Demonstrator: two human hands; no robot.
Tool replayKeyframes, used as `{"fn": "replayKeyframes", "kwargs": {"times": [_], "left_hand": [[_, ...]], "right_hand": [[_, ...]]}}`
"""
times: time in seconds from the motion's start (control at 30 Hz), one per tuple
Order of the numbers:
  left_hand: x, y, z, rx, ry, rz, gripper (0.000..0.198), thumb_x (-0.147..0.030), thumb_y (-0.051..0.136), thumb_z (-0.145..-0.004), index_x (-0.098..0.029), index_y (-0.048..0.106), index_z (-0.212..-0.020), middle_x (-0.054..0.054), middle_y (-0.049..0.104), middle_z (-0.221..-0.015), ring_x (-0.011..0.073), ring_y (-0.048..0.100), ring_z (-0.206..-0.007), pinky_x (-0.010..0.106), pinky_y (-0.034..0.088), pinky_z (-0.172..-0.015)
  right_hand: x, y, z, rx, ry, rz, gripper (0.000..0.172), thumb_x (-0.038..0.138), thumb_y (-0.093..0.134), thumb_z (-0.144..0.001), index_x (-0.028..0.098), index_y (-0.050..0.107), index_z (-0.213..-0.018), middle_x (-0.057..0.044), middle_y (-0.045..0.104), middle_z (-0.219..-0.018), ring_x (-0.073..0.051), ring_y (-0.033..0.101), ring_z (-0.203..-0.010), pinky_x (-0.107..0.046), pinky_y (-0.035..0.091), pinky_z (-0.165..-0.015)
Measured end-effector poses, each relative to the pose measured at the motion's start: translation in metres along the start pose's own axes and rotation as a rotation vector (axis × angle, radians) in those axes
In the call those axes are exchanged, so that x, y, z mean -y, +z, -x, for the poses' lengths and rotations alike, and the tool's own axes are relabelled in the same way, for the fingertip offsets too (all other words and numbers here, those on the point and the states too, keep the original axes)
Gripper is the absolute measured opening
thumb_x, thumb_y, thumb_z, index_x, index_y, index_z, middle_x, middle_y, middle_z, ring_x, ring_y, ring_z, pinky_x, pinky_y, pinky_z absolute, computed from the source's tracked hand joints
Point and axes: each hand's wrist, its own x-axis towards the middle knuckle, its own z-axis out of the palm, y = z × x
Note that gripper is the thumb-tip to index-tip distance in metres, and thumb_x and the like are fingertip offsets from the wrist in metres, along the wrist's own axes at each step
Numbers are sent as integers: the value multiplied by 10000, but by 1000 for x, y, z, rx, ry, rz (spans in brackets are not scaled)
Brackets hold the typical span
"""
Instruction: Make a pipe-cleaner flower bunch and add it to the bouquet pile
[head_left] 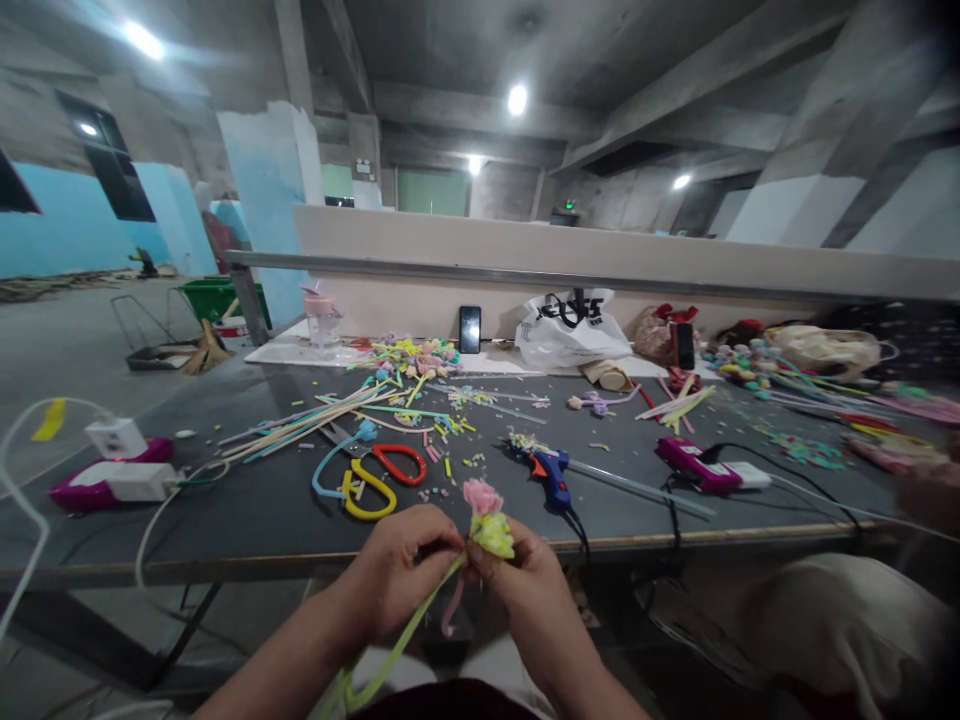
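Observation:
In front of the table edge, my right hand (pixel 517 580) pinches a small fuzzy flower made of chenille stems, with a pink bloom (pixel 481 496) on top and a yellow bloom (pixel 492 537) below. My left hand (pixel 409 555) is closed at the flower's left side, its thumb and fingertips on a long yellow-green chenille stem (pixel 401 645) that trails down toward my lap. A pink stem end (pixel 451 610) hangs below the fingers. Beyond my hands lie scissors with red and yellow handles (pixel 371 490) and a blue glue gun (pixel 553 478) with a clear glue stick.
Loose chenille stems (pixel 307 420) and cut bits are scattered over the dark table (pixel 255 520). Purple power strips (pixel 697 465) with cords sit left and right. A phone (pixel 470 330), a pink-lidded cup (pixel 322 325) and a white bag (pixel 566 330) stand behind. Another person's hand (pixel 926 490) is at far right.

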Motion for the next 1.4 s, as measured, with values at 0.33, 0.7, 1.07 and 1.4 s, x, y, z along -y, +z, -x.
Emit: {"fn": "replayKeyframes", "kwargs": {"times": [0.33, 0.7, 1.07, 1.4], "left_hand": [[12, -1, 12, 338, -375, 632, 577, -305, 676, -614, -244, 464, -1147, 49, 596, -966, 168, 571, -744, 293, 452, -650], [28, -30, 42, -404, -353, 659, 674, -696, 443, -634, -217, 536, -1100, 105, 539, -1106, 276, 489, -1030, 433, 376, -895], [-21, 4, 10, 21, 18, -298, 98, -179, 435, -817, -170, 524, -859, 57, 540, -895, 164, 499, -840, 299, 429, -762], [-10, 10, 11, 198, 52, -542, 196, -143, 333, -831, -149, 527, -851, 89, 547, -864, 195, 498, -814, 325, 426, -726]], "right_hand": [[16, -29, -12, -153, -63, 101, 213, 326, 660, -670, 150, 548, -628, 12, 533, -568, -123, 477, -562, -246, 374, -586], [14, -29, -9, -191, -74, 143, 215, 324, 639, -686, 152, 534, -613, 15, 520, -550, -119, 460, -559, -245, 359, -583], [5, 0, -3, -70, -16, 76, 200, 303, 682, -617, 154, 552, -646, 25, 522, -579, -112, 449, -558, -226, 360, -548], [-2, -2, -4, -65, 30, 142, 134, 229, 662, -606, 151, 554, -616, 32, 519, -530, -109, 446, -514, -221, 355, -507]]}}
